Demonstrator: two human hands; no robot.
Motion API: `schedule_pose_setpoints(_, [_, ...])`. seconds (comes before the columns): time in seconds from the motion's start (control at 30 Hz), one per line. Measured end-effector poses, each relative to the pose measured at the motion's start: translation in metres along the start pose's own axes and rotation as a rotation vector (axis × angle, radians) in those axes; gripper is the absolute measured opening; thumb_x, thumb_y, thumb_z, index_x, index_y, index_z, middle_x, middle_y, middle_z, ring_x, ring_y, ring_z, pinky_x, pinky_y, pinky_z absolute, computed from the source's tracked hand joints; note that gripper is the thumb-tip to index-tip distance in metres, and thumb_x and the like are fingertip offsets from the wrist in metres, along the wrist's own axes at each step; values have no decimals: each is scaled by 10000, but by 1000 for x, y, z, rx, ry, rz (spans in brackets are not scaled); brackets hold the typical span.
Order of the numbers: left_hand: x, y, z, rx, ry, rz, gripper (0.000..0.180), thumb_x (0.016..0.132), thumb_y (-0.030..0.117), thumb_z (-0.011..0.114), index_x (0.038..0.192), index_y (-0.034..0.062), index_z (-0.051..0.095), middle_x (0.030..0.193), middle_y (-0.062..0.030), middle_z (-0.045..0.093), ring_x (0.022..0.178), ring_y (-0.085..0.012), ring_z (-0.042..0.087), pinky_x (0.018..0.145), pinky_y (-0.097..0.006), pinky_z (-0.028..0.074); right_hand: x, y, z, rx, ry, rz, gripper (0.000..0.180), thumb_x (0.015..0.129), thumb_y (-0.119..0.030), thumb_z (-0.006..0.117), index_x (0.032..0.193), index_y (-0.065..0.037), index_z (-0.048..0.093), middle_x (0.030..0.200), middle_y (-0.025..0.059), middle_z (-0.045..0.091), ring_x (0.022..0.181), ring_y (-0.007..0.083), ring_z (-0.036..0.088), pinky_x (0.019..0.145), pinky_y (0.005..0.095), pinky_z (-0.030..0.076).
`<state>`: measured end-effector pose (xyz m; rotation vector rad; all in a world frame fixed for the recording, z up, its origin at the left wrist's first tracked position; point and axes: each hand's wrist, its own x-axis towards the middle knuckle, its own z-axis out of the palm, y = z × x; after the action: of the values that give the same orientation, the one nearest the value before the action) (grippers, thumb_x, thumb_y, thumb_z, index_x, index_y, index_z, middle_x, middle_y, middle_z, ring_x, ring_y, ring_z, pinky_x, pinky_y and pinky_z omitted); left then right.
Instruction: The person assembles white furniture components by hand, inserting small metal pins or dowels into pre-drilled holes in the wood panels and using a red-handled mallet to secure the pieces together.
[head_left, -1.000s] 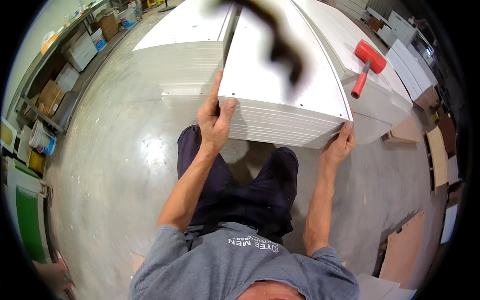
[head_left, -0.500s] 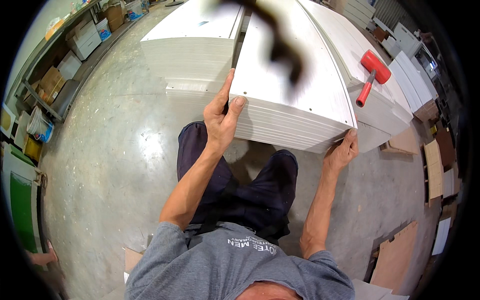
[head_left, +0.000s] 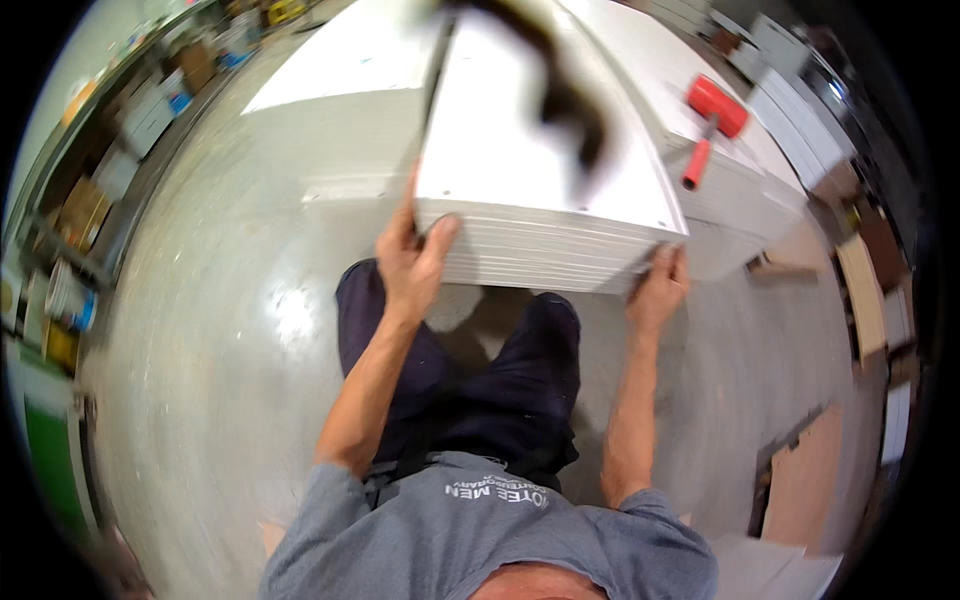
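The stack of flat white rectangular panels [head_left: 545, 180] lies directly ahead of the person's knees, its near layered edge facing the camera and raised off the grey concrete floor [head_left: 220, 330]. It rests on, or just beside, a wider white board surface [head_left: 345, 70] that runs away behind and to the left of the stack; the exact bearing is not visible.

The left hand [head_left: 410, 262] is closed over the stack's near-left corner, thumb on the layered edge, fingers up on the left side. The right hand [head_left: 658, 285] grips the near-right corner from below, fingers curled under the lowest panels.

A dark blurred shape [head_left: 560, 80] crosses the top of the stack; what it is cannot be told.

Risks, as judged: the panels are loose layers, so an uneven pull at one corner could fan or slide the upper sheets off the lower ones. The right hand's fingers lie beneath the load and could be pinched if the stack settles. The red-headed mallet with red handle [head_left: 710, 120], lying on white boards to the right of the stack, sits near it and could be knocked by a sideways shift.

Clearance: open floor lies left of the stack and beneath its near edge. Right of the stack, brown boards [head_left: 805, 480] and stacked panels crowd the floor. Shelving with boxes [head_left: 90, 200] stands well apart to the left.
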<state>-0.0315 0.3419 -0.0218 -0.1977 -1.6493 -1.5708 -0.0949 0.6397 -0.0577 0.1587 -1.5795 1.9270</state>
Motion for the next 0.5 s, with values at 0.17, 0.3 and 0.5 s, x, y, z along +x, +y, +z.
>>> schedule_pose_setpoints(0.17, [-5,-8,-14,-73,-60,-84,322,952,130,635,1219,-41,578,1049,-57,652,932,-116,573,853,-263,448,-2,-9,17,97,-135,-92,419,956,-256,635,1229,58,585,1067,29,621,972,105,517,890,247,404])
schedule_pose_setpoints(0.3, [-1,-12,-5,-16,-36,-40,384,951,181,649,1249,-49,576,1079,-76,660,948,-125,579,855,-262,447,3,-8,11,142,-129,-79,466,945,-299,656,1238,58,590,1103,40,622,1011,112,519,922,252,393])
schedule_pose_setpoints(0.5, [-7,-13,-8,-12,-2,-60,375,950,212,655,1213,-52,616,1039,-75,673,938,-124,583,841,-248,441,-1,-6,12,184,-71,-103,405,916,-236,697,1182,63,638,1085,20,617,995,107,503,911,248,378])
